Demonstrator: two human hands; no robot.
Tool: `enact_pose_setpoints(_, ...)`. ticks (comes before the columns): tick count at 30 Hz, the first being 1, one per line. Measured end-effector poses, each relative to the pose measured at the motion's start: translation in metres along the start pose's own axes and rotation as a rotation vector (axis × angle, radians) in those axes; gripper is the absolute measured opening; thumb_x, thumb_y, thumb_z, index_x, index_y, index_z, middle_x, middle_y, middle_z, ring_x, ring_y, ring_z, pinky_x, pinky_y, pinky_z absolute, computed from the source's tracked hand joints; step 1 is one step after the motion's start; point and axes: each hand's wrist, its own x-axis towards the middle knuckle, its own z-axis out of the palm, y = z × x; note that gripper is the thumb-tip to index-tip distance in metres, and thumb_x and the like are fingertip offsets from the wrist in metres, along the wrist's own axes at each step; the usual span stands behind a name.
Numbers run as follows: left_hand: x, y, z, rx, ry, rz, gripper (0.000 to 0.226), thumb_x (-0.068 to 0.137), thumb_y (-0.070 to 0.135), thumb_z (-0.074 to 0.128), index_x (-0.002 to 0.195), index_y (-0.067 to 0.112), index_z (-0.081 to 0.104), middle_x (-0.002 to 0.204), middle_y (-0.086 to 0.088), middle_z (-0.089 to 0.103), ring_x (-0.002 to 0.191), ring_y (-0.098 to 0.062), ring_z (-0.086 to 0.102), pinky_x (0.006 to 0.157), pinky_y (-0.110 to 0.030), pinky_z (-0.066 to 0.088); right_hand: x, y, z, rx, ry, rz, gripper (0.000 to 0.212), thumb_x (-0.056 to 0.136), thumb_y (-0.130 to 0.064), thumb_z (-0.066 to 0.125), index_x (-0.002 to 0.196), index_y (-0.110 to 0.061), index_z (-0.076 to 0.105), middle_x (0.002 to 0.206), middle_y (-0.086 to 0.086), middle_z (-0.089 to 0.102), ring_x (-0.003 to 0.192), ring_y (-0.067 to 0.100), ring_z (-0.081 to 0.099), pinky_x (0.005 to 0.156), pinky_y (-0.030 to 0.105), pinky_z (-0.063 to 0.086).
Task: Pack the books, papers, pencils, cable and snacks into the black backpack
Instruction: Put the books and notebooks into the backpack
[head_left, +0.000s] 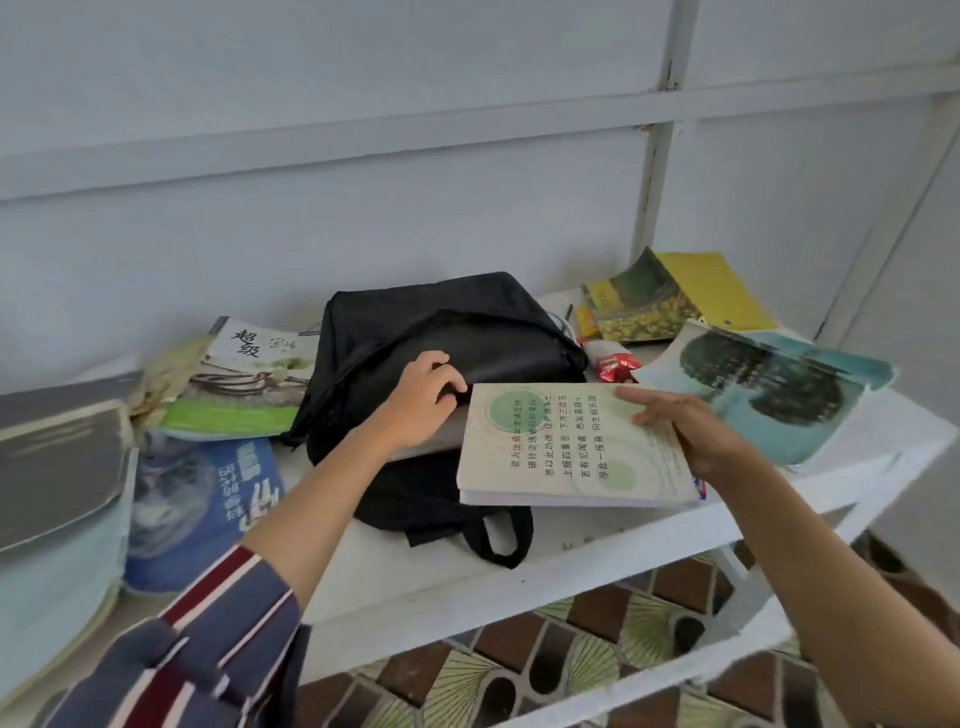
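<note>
The black backpack (457, 332) lies on the white table (545, 561), its zip mouth facing me. My left hand (423, 397) grips the upper edge of that opening. My right hand (685, 423) holds a cream book with green circles (561, 447) by its right end, level, its left end at the bag's mouth. A teal book (779, 384) lies under my right hand. Behind it lie a yellow-green book (644, 301) and a yellow paper (717, 291). A red snack packet (613, 361) sits beside the bag.
Left of the bag lie a white-and-green book (244, 379), a blue book (202, 509) and a grey stack (57, 483). A pale wall stands close behind. The table's front edge drops to a patterned tile floor (545, 665).
</note>
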Motion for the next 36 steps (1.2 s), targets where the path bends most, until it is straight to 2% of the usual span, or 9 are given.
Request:
enact_pose_setpoints(4, 0.010, -0.017, 0.005, 0.395, -0.161, -0.009, 0.042, 0.092, 0.018, 0.049, 0.128, 0.038, 0.052, 0.157, 0.001, -0.004, 0.143, -0.029, -0.005, 0.115, -0.047, -0.002, -0.005, -0.006, -0.003, -0.079, 0.029, 0.042, 0.040, 0.084, 0.010, 0.040, 0.111, -0.007, 0.064, 0.102, 0.014, 0.065, 0.073, 0.029, 0.067, 0.059, 0.031, 0.059)
enact_pose_setpoints(12, 0.036, -0.012, -0.034, 0.222, 0.046, 0.008, 0.040, 0.088, 0.025, 0.059, 0.127, 0.035, 0.055, 0.148, 0.002, 0.034, 0.129, -0.022, 0.038, 0.109, -0.044, 0.026, 0.005, -0.007, 0.030, 0.133, 0.157, -0.028, 0.032, 0.085, 0.008, 0.050, 0.112, 0.000, 0.063, 0.105, 0.018, 0.064, 0.084, 0.031, 0.064, 0.061, 0.031, 0.059)
enact_pose_setpoints(17, 0.042, -0.003, -0.054, 0.184, 0.047, 0.034, 0.041, 0.083, 0.035, 0.065, 0.124, 0.031, 0.059, 0.144, 0.004, 0.039, 0.126, -0.021, 0.041, 0.106, -0.043, 0.029, 0.021, 0.012, 0.067, 0.181, 0.342, -0.109, 0.042, 0.086, 0.008, 0.054, 0.126, -0.003, 0.054, 0.118, 0.011, 0.057, 0.100, 0.027, 0.060, 0.087, 0.036, 0.053)
enact_pose_setpoints(21, 0.040, 0.000, -0.058, 0.161, 0.003, 0.028, 0.050, 0.079, 0.039, 0.070, 0.126, 0.030, 0.057, 0.145, 0.005, 0.036, 0.128, -0.019, 0.038, 0.107, -0.039, 0.028, 0.031, 0.032, 0.106, -0.229, 0.297, -0.194, 0.063, 0.087, -0.016, 0.063, 0.143, -0.011, 0.033, 0.134, 0.003, 0.046, 0.117, 0.020, 0.049, 0.101, 0.033, 0.043)
enact_pose_setpoints(24, 0.038, 0.001, -0.061, 0.135, -0.014, 0.015, 0.055, 0.076, 0.040, 0.073, 0.128, 0.030, 0.056, 0.146, 0.006, 0.034, 0.131, -0.019, 0.035, 0.109, -0.040, 0.026, 0.033, 0.022, 0.113, -0.533, 0.143, -0.170, 0.075, 0.085, -0.021, 0.065, 0.145, -0.014, 0.020, 0.120, -0.002, 0.044, 0.105, 0.018, 0.050, 0.063, 0.019, 0.047)
enact_pose_setpoints(26, 0.038, 0.001, -0.063, 0.124, -0.020, 0.004, 0.057, 0.076, 0.039, 0.073, 0.129, 0.029, 0.055, 0.148, 0.006, 0.032, 0.133, -0.019, 0.032, 0.111, -0.041, 0.024, 0.033, 0.008, 0.103, -0.771, 0.025, -0.125, 0.075, 0.085, -0.029, 0.065, 0.144, -0.018, 0.021, 0.108, -0.003, 0.048, 0.093, 0.016, 0.052, 0.056, 0.016, 0.038)
enact_pose_setpoints(28, 0.038, 0.002, -0.063, 0.131, -0.023, -0.001, 0.058, 0.076, 0.039, 0.073, 0.130, 0.029, 0.054, 0.149, 0.005, 0.031, 0.134, -0.019, 0.031, 0.111, -0.041, 0.024, 0.030, -0.007, 0.091, -1.122, -0.030, -0.151, 0.070, 0.083, -0.032, 0.067, 0.142, -0.020, 0.032, 0.118, 0.001, 0.056, 0.093, 0.016, 0.053, 0.071, 0.024, 0.045)
enact_pose_setpoints(31, 0.038, 0.002, -0.063, 0.112, -0.025, -0.004, 0.059, 0.075, 0.039, 0.074, 0.129, 0.029, 0.055, 0.148, 0.005, 0.031, 0.134, -0.018, 0.032, 0.110, -0.039, 0.025, 0.026, -0.016, 0.088, -1.559, -0.051, -0.423, 0.061, 0.083, -0.034, 0.065, 0.139, -0.032, 0.040, 0.134, 0.000, 0.051, 0.115, 0.018, 0.051, 0.092, 0.032, 0.045)
enact_pose_setpoints(36, 0.038, 0.002, -0.067, 0.079, -0.039, -0.008, 0.060, 0.074, 0.035, 0.076, 0.129, 0.028, 0.054, 0.149, 0.004, 0.031, 0.135, -0.018, 0.029, 0.112, -0.040, 0.024, 0.045, 0.013, 0.098, -1.742, -0.351, -0.520, 0.054, 0.092, -0.041, 0.051, 0.142, -0.040, 0.030, 0.157, -0.001, 0.012, 0.145, 0.017, 0.008, 0.117, 0.041, 0.003)
